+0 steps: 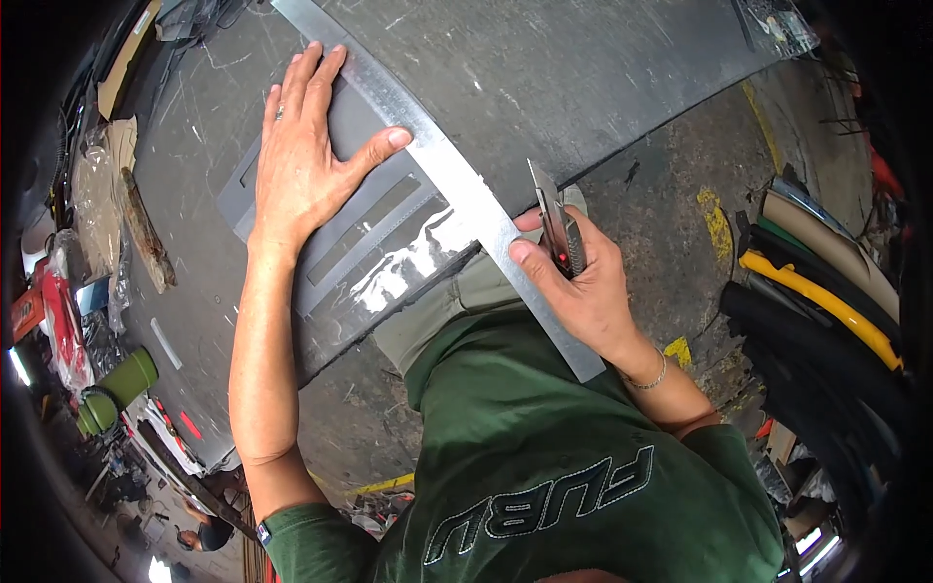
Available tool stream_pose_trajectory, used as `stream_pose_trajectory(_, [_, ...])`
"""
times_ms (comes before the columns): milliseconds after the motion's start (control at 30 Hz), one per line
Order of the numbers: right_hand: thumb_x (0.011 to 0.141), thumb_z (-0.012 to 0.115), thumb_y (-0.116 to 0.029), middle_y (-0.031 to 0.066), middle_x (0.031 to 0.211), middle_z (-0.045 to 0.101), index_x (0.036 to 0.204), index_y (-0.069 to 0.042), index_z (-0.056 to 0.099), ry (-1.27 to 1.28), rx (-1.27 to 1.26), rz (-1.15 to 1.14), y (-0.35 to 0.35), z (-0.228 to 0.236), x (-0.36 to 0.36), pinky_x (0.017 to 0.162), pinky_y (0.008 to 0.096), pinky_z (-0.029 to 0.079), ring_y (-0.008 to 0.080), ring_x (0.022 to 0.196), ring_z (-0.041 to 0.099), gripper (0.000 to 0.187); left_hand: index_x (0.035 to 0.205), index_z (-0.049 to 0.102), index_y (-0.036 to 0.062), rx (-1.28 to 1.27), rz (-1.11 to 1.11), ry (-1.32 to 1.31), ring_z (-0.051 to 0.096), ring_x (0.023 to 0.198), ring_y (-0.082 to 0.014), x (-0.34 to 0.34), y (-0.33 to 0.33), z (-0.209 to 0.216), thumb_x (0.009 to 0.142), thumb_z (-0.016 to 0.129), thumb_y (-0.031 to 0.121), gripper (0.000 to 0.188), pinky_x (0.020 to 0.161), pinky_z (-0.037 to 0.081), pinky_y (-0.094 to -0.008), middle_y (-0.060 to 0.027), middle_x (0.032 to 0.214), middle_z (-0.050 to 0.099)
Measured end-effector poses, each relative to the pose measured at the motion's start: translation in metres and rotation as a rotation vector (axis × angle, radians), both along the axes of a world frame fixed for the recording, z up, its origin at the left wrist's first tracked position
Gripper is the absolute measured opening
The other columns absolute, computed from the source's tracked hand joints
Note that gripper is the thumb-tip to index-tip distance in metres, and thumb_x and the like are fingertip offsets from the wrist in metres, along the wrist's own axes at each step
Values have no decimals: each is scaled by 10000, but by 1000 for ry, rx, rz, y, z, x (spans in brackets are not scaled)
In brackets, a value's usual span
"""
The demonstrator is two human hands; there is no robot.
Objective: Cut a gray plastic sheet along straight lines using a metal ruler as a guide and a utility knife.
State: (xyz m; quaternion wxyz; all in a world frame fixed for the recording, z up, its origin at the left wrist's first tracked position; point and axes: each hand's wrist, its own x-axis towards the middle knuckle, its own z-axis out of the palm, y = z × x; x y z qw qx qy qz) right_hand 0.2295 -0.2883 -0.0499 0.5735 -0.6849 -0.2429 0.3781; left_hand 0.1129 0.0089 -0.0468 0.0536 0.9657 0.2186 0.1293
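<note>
Head view: we have a long silver ruler (452,177) lying diagonally over the dark, scuffed table (603,78), near end past its edge. Our left hand (306,165) is flat, fingers loosely spread on a smooth gray sheet (364,199) with long narrow slots. Our right hand (595,291) grips a slim metallic knife (554,228), blade bared, thumb on the ruler.

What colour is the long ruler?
The long ruler is silver-grey, bare metal by its sheen; best seen in the head view.
</note>
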Motion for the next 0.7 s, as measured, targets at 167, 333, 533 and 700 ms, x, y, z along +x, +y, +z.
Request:
stream_pose_trajectory(167, [1001, 805, -172, -56, 809, 600, 1132, -30, 720, -5, -18, 5, -1, 1, 1, 672, 238, 425, 38, 746, 500, 211, 1606, 484, 83, 1, 7, 10, 336, 1606, -376, 0, -1, 1, 765, 738, 869, 1179, 1339, 216, -568, -229, 1688, 411])
stream_pose_trajectory(333, [1009, 786, -140, -47, 801, 632, 1160, -16, 708, -44, 11, 10, 0, 0, 2, 661, 222, 431, 26, 731, 527, 210, 1604, 482, 73, 8, 5, 10, 335, 1604, -385, 0, -1, 1, 758, 745, 869, 1191, 1338, 216, -574, -245, 1686, 405])
stream_pose_trajectory(533, [1006, 790, -128, -62, 820, 608, 1136, -18, 715, -31, -55, 7, -1, 3, 1, 682, 223, 426, 30, 753, 497, 186, 1583, 489, 29, -12, -9, 7, 328, 1603, -400, 0, -1, 5, 764, 767, 842, 1186, 1327, 215, -605, -258, 1675, 405])
stream_pose_trajectory(700, [1010, 789, -126, -64, 836, 627, 1159, -15, 718, 5, -57, 1, 0, 3, 1, 699, 208, 438, 23, 771, 513, 199, 1616, 455, 67, -59, -7, -2, 326, 1597, -435, -3, -2, 6, 801, 804, 747, 1118, 1340, 189, -593, -249, 1705, 363])
